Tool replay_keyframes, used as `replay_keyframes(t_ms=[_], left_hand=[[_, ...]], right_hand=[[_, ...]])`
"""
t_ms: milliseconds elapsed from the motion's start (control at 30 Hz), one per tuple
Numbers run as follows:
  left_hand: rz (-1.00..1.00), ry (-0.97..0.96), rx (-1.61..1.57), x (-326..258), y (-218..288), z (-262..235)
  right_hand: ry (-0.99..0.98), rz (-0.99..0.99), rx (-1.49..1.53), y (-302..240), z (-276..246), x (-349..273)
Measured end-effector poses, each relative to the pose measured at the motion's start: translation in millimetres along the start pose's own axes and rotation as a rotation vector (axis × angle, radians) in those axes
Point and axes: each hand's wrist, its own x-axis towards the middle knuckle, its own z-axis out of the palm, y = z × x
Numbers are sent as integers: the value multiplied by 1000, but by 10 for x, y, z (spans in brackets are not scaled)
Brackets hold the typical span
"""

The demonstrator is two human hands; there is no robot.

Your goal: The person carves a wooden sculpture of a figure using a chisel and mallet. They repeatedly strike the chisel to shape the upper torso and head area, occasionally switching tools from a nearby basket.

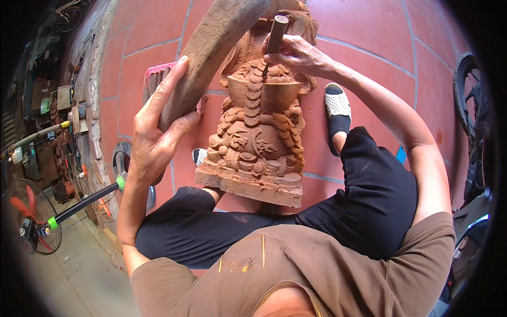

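A reddish-brown wood carving (262,145), with coin-like discs in a row down its middle and rounded relief shapes, lies between my legs. My left hand (153,124) is wrapped round a thick, worn wooden mallet (208,50), raised on the carving's left side; its far end runs past the upper edge of the view. My right hand (302,57) grips a dark-handled chisel (276,36). The chisel stands nearly upright, its blade coming down beside the disc row near the carved bowl's rim. Whether the tip touches the wood I cannot tell.
A pink basket (154,68) with long tools stands left of the carving on the red tiled floor (359,26). A fan (33,216) and cluttered tools line the far left. A wheel (466,84) is at the right. My white shoe (338,101) rests beside the carving.
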Motion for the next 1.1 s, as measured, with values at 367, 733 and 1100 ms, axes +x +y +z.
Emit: replay_keyframes(t_ms=[367,733,1100], left_hand=[[45,-117,82,48,-137,101],[130,-124,176,127,-18,103],[239,-158,301,163,15,101]], right_hand=[[-50,-100,-129,-1,-48,26],[-89,-110,-112,23,-90,17],[-25,-71,-131,78,-62,-6]])
